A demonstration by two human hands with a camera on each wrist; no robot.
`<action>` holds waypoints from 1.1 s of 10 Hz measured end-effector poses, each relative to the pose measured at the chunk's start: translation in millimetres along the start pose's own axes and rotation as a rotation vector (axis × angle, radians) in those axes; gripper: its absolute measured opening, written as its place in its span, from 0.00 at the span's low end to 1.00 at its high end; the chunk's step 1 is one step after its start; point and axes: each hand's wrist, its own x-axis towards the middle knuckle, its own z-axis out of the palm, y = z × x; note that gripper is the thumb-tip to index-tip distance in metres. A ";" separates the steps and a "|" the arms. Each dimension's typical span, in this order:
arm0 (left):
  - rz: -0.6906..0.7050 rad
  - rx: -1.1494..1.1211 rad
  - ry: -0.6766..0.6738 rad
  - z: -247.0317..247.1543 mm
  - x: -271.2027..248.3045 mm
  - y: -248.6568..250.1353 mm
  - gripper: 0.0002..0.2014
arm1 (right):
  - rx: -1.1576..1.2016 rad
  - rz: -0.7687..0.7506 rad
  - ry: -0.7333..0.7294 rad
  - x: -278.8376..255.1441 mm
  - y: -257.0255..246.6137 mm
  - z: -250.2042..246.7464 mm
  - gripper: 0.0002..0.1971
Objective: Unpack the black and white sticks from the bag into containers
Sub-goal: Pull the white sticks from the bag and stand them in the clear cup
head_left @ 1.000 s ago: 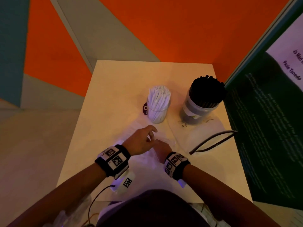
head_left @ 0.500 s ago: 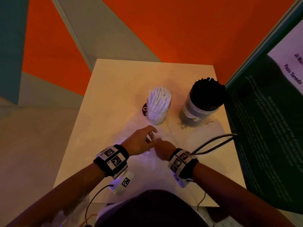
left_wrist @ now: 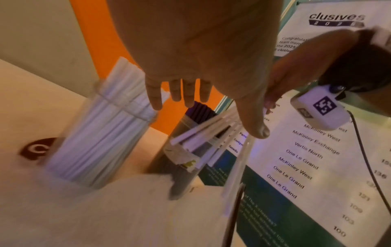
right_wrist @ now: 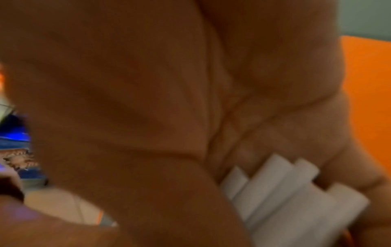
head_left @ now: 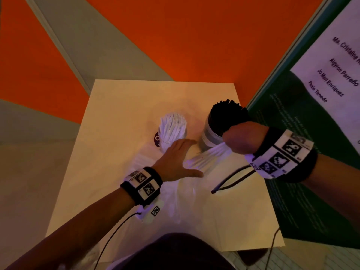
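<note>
A: Though both containers look full, is stock left?
B: Yes. Bag (head_left: 175, 193) flat on bench (head_left: 109, 152) under left hand (head_left: 176, 160); white sticks (head_left: 211, 155) just leaving it.
A: Hands?
B: Right hand (head_left: 243, 137), fingers curled round that bundle, raised beside black-stick container (head_left: 210, 137). Left hand spread, holding nothing, short of white-stick container (head_left: 172, 129).

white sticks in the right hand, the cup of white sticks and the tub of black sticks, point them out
white sticks (head_left: 212, 155), head view, middle of the held bunch
cup (head_left: 172, 131), head view, its sticks
tub (head_left: 209, 138), head view, grey wall
</note>
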 end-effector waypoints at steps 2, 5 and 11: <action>-0.032 -0.252 0.003 -3.0 16.1 15.3 0.20 | 0.131 -0.396 0.157 -8.9 -25.5 -35.2 0.07; -0.013 -0.258 0.234 -24.5 -2.8 -26.1 0.09 | 0.859 -0.526 0.521 22.0 -74.7 -27.4 0.18; -0.176 -0.055 0.526 -32.6 10.7 -74.5 0.35 | 1.655 -0.569 0.990 107.4 -55.8 -37.9 0.17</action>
